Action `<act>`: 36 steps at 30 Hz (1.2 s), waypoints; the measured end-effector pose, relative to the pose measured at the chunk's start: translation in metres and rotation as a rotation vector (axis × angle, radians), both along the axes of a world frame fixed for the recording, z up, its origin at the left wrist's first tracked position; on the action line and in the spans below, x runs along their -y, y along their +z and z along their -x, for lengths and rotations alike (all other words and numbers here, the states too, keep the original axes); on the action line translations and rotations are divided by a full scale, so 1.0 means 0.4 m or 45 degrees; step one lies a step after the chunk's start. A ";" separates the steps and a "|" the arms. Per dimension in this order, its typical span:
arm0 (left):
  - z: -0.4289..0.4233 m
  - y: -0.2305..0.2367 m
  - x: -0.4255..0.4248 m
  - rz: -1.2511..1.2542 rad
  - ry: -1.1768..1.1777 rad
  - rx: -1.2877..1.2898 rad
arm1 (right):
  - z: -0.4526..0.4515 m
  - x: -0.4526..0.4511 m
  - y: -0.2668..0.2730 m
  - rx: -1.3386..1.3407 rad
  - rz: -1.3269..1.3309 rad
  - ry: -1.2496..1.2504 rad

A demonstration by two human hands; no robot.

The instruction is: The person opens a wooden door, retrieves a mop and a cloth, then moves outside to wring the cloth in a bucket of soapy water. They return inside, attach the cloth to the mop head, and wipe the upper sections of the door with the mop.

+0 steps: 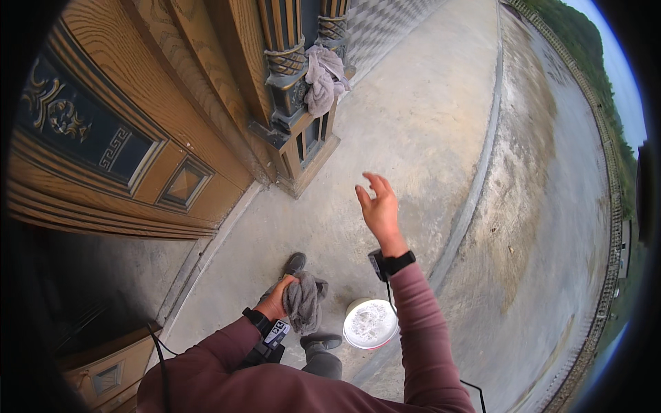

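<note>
My left hand [277, 299] grips a bunched grey cloth [304, 304] low in front of my body, above my shoes. My right hand [380, 206] is stretched forward over the concrete, fingers spread and slightly curled, with nothing in it. Below the right forearm stands a white bucket [371, 324], its water covered with foam. A second cloth, pale mauve-grey [324, 80], hangs crumpled on the ledge at the base of the ornate door column [285, 62], beyond both hands.
To the left, a carved wood-grain door [181, 144] with dark relief panels borders a doorway with a raised threshold [206, 248]. The column's pedestal [310, 149] juts onto the concrete floor [413, 103]. A raised strip [483, 175] curves along the right, with a balustrade [612, 155] farther off.
</note>
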State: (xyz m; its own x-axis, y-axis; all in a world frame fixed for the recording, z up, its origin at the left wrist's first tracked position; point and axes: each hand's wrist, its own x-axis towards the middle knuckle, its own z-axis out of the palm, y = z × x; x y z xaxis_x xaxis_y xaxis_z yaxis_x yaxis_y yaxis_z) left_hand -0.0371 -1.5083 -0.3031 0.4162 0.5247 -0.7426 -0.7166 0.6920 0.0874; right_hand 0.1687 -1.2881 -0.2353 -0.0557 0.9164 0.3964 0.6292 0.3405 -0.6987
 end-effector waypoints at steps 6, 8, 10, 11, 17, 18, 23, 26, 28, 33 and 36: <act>0.154 0.047 -0.075 -0.140 0.095 -0.068 | 0.266 -0.501 0.062 0.164 0.275 0.060; 0.210 0.058 -0.096 -0.162 0.094 -0.118 | 0.315 -0.588 0.041 0.073 0.347 0.034; 0.257 0.065 -0.111 -0.098 0.168 -0.119 | 0.335 -0.637 0.004 -0.019 0.373 0.016; 0.277 0.065 -0.116 -0.005 0.196 -0.149 | 0.333 -0.646 -0.019 -0.037 0.150 -0.065; 0.331 0.031 -0.125 -0.071 0.266 -0.259 | 0.214 -0.545 -0.051 -0.882 0.370 -0.179; 0.331 0.029 -0.121 0.020 0.300 -0.279 | 0.158 -0.474 -0.042 -1.107 0.418 -0.125; 0.314 0.056 -0.108 0.012 0.114 -0.254 | -0.162 0.040 -0.091 -1.024 0.655 -0.353; 0.270 0.065 -0.103 0.056 -0.025 -0.230 | -0.270 0.372 -0.201 -1.030 0.868 -0.710; 0.234 0.050 -0.100 0.069 -0.099 -0.266 | -0.297 0.571 -0.290 -0.995 1.005 -1.034; 0.142 -0.032 -0.015 0.155 -0.261 -0.410 | -0.344 0.972 -0.519 -0.954 1.119 -1.452; 0.090 -0.071 0.068 0.190 -0.354 -0.386 | -0.372 1.139 -0.634 -1.039 1.143 -1.547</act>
State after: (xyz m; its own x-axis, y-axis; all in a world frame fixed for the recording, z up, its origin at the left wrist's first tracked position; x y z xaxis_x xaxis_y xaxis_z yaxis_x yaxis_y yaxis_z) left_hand -0.0730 -1.5355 -0.3316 0.2781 0.3009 -0.9122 -0.4583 0.8762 0.1493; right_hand 0.3175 -1.7437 -0.4891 0.7257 0.2107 -0.6550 -0.3779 -0.6736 -0.6352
